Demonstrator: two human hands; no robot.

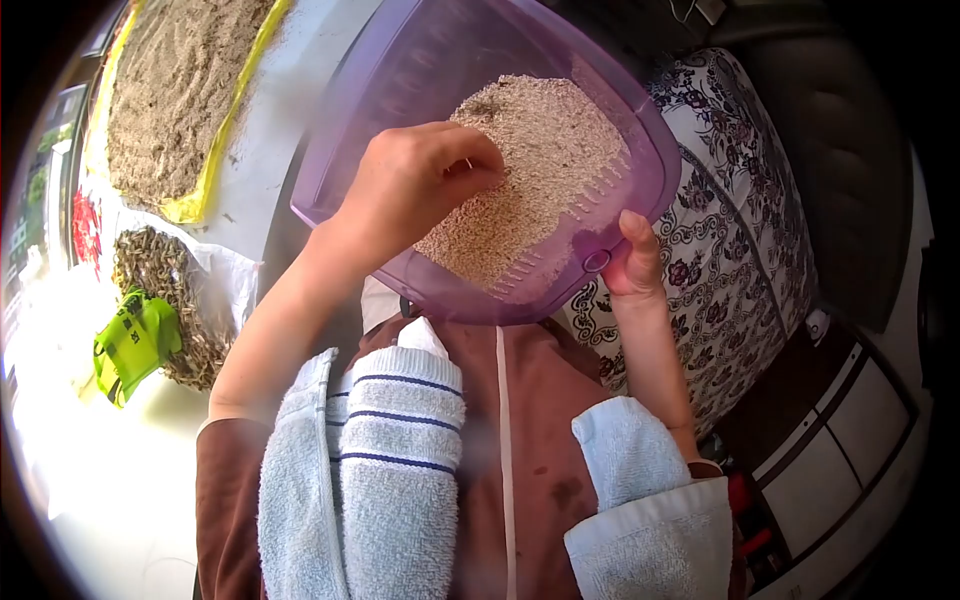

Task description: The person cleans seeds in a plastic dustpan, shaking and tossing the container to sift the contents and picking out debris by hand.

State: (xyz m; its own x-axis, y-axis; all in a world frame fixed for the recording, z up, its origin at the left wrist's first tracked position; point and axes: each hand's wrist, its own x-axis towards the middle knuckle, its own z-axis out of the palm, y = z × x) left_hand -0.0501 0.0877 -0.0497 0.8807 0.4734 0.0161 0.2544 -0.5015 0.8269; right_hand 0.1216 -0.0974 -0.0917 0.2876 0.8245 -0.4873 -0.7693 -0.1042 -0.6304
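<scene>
A purple plastic winnowing tray (600,90) is tilted in front of my body, with a heap of small tan grains (560,140) spread inside it. Dark specks show among the grains near the top of the heap. My left hand (430,175) is over the left side of the heap, its fingers curled in and pinched together. What they hold, if anything, is hidden. At the near right corner, my right hand (636,260) grips the tray's rim, thumb on top and the other fingers mostly out of sight beneath.
On the left, a yellow-edged sheet (240,105) bears a layer of brownish grain. Below it are a pile of dried brown pieces (165,270) and a bright green bag (135,345). A flower-patterned cushion (740,220) stands at the right. Light blue towels (400,480) lie over my front.
</scene>
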